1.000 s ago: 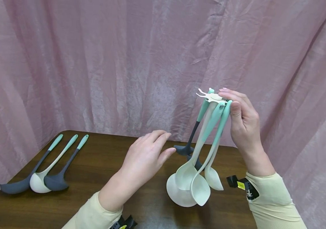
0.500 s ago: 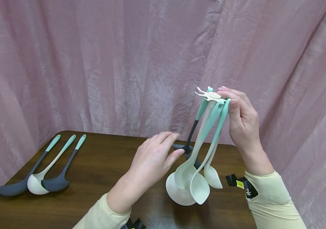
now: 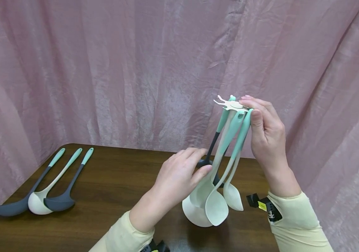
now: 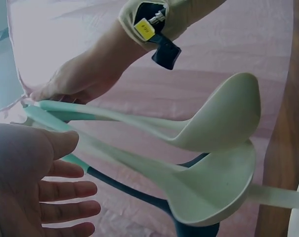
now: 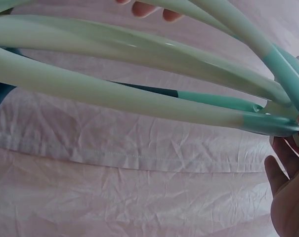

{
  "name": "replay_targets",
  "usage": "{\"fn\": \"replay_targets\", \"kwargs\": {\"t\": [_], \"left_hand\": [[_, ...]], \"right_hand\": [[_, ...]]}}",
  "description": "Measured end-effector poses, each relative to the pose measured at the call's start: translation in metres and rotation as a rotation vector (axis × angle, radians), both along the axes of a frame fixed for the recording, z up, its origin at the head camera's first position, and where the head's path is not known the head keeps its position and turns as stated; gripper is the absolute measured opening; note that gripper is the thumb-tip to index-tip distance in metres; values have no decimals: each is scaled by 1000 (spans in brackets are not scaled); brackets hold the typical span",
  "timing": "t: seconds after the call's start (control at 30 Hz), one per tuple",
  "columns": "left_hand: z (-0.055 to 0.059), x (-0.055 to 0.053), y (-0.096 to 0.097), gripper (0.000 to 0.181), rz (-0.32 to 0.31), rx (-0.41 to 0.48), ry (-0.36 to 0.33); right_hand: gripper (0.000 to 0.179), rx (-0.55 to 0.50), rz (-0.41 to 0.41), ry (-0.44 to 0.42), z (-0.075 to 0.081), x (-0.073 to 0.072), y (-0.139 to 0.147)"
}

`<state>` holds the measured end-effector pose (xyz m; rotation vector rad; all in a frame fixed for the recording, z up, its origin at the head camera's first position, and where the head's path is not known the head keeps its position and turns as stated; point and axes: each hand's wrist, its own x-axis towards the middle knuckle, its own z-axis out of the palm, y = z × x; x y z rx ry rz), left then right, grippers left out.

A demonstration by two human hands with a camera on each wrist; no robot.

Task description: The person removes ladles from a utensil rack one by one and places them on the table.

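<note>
In the head view a white utensil rack [image 3: 195, 217] stands on the table with several mint-handled utensils hanging from its hooked top. Two white ladles [image 3: 216, 209] [image 4: 211, 192], a white pointed spoon [image 3: 233, 196] and a dark grey utensil [image 3: 211, 147] hang there, partly overlapping. My right hand [image 3: 268, 131] grips the rack's top, its thumb against a mint handle end and its fingers over the hooks. Beside the utensils, my left hand [image 3: 181, 175] holds nothing, its fingers extended. In the left wrist view a gap separates its fingers from the ladle bowls.
At the table's left lie a dark grey utensil [image 3: 14, 208], a white ladle [image 3: 37, 204] and a second dark grey ladle [image 3: 60, 203], side by side with handles pointing away. A pink curtain [image 3: 104, 70] hangs behind the brown table [image 3: 113, 185].
My left hand has moved right, up to the hanging utensils. The front white ladle has swung slightly left. My right hand stays at the rack's top, shifting only a little.
</note>
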<state>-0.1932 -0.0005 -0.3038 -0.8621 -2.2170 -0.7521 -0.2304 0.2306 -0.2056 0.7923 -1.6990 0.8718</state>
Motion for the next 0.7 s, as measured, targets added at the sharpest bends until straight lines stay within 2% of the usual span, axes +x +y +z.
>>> {"fn": "replay_targets", "kwargs": {"t": [0.5, 0.7], "left_hand": [[-12, -8, 16, 37, -55, 35, -99], [-15, -10, 19, 29, -57, 54, -83]], "right_hand": [[35, -22, -14, -16, -1, 4, -4], [34, -18, -21, -16, -1, 3, -3]]}}
